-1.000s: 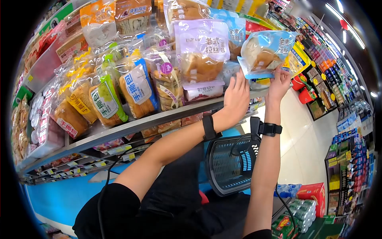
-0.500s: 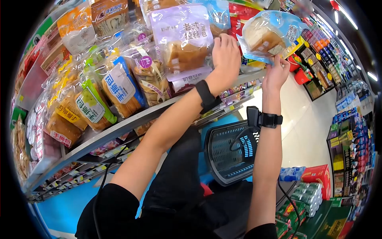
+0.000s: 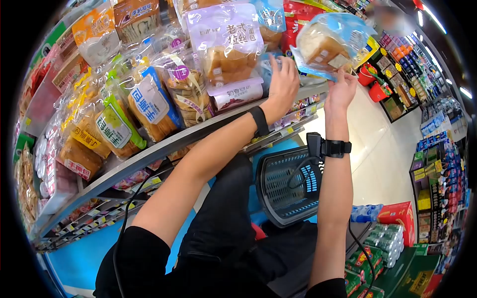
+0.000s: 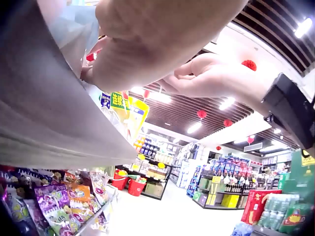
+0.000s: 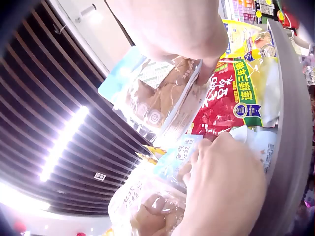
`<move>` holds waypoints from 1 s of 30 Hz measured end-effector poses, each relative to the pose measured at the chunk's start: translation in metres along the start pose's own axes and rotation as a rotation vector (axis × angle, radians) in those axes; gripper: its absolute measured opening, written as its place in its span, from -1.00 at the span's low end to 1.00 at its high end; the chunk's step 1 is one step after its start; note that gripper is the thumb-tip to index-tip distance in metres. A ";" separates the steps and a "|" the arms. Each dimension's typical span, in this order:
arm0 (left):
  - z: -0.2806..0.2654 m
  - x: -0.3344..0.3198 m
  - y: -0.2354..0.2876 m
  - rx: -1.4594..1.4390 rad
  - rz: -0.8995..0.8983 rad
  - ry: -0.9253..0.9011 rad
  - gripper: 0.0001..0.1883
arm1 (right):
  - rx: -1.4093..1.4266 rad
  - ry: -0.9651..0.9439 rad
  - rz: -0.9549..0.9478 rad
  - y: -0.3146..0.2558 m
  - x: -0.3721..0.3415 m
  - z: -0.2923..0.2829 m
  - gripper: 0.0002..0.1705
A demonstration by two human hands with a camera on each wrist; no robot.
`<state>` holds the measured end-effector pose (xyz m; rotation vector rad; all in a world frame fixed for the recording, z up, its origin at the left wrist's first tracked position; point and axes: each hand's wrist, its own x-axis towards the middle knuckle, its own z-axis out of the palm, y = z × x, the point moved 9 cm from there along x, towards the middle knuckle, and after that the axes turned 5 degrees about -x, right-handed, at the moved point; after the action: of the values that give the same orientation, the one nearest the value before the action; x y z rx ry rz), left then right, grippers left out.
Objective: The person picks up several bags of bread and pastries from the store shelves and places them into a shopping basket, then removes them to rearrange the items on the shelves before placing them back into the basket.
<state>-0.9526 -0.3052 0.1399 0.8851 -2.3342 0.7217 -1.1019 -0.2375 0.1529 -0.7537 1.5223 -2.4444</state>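
In the head view my right hand (image 3: 342, 94) pinches the lower edge of a blue-and-clear bag of bread (image 3: 323, 45), lifted off the shelf and tilted. The bread's white label and clear wrapper show in the right wrist view. To its left, my left hand (image 3: 282, 84) reaches over the shelf edge, its fingers loosely bent. Those fingers overlap a light-blue package (image 3: 266, 69) low on the shelf. A second upright blue bread bag (image 3: 271, 22) stands behind. Close left of the left hand is a lilac bread bag (image 3: 226, 44), standing above a smaller lilac-and-white pack (image 3: 239, 93).
Several wrapped loaves (image 3: 119, 124) fill the shelf's left part. A red bag (image 3: 297, 20) stands behind the lifted bread. Below the shelf edge (image 3: 174, 140), a dark shopping basket (image 3: 285, 191) sits between the arms. Red buckets (image 3: 380, 92) and drink packs (image 3: 385, 243) lie to the right.
The left hand has moved left from beside the lifted bag, first curling, then loosening lower down. The right hand keeps the bread bag, now tilted more. The view has shifted slightly.
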 end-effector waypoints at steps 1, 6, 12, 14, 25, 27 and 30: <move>0.007 -0.006 0.000 -0.048 -0.051 0.000 -0.53 | -0.027 -0.014 0.009 0.002 -0.003 0.007 -0.81; -0.002 -0.033 -0.004 -0.116 -0.072 0.045 -0.42 | -0.239 -0.092 -0.082 0.022 -0.009 0.047 -0.88; 0.027 -0.028 -0.006 -0.199 -0.048 -0.050 -0.39 | -0.475 -0.317 -0.287 0.044 -0.022 0.084 -0.90; 0.028 -0.027 -0.003 -0.159 -0.032 0.006 -0.39 | -0.574 -0.339 -0.270 0.042 -0.022 0.090 -0.85; -0.011 -0.048 0.006 -0.696 0.228 0.259 -0.70 | -0.860 -0.241 -0.345 0.015 -0.041 0.097 -0.59; -0.036 -0.073 0.004 -0.769 0.221 0.282 -0.69 | -0.871 -0.274 -0.335 0.017 -0.041 0.096 -0.56; -0.061 -0.082 -0.014 -0.743 0.159 0.308 -0.67 | -0.853 -0.274 -0.420 0.025 -0.041 0.090 -0.54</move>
<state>-0.8727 -0.2406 0.1354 0.2377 -2.1429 0.0068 -1.0251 -0.3045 0.1489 -1.5971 2.4744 -1.6979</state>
